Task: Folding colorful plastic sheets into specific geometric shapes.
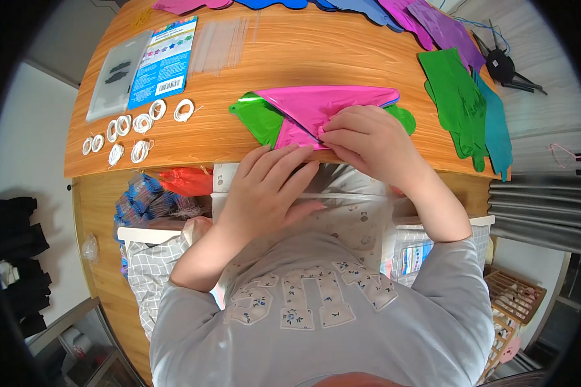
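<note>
A flat pink foil balloon lies folded on the wooden table, on top of a green foil balloon. My right hand presses and pinches the pink balloon's near edge with bent fingers. My left hand lies just in front of the table's edge, fingers stretched out and resting on a thin clear straw or strip; the fingertips reach the pink balloon's lower corner.
Several white coiled ribbon bundles lie at the left, behind them a blue printed card and a clear packet. Green, teal, purple and blue flat balloons lie at the right and far edge. White baskets stand below the table.
</note>
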A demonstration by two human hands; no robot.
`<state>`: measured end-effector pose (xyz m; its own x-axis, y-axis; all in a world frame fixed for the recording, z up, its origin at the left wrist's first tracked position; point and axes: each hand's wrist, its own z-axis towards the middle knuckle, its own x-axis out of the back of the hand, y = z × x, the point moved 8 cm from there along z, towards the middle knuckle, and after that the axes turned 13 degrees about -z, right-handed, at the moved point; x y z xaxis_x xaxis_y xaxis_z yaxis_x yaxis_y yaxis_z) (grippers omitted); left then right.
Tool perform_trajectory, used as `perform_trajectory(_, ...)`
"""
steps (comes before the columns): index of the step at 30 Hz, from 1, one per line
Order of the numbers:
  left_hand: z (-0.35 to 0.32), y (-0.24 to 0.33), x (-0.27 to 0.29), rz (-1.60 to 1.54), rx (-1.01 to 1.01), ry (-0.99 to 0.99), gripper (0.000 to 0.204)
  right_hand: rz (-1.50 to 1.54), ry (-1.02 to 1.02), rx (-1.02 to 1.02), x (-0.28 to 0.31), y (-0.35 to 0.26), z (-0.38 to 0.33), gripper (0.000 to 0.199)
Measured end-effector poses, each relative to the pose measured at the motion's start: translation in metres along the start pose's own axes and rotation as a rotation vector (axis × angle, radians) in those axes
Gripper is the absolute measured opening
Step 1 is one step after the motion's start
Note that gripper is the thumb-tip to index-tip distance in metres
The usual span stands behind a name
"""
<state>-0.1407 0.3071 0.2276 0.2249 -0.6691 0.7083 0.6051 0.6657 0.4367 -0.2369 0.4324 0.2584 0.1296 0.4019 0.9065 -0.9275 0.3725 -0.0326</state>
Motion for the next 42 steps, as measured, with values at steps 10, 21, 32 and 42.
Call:
perform_trajectory(10, 0.002, 0.002, 0.000, 0.086, -0.009, -0.012, 0.052, -0.001, -0.016, 0.016, 0.003, -0.001, -0.004, 0.023)
perform_trajectory(21, 0.006, 0.002, 0.002, 0.057, -0.020, -0.006, 0.048, 0.036, 0.024, -0.007, 0.001, -0.003, -0.009, 0.027)
perform_trajectory(32, 0.042, -0.007, 0.003, 0.105, 0.174, -0.064, 0.045, 0.067, 0.030, -0.021, 0.003, -0.003, -0.013, 0.027)
perform_trajectory(42, 0.063, -0.035, -0.025, 0.155, 0.150, -0.093, 0.052, 0.122, 0.031, -0.058, 0.001, 0.001, -0.015, 0.022)
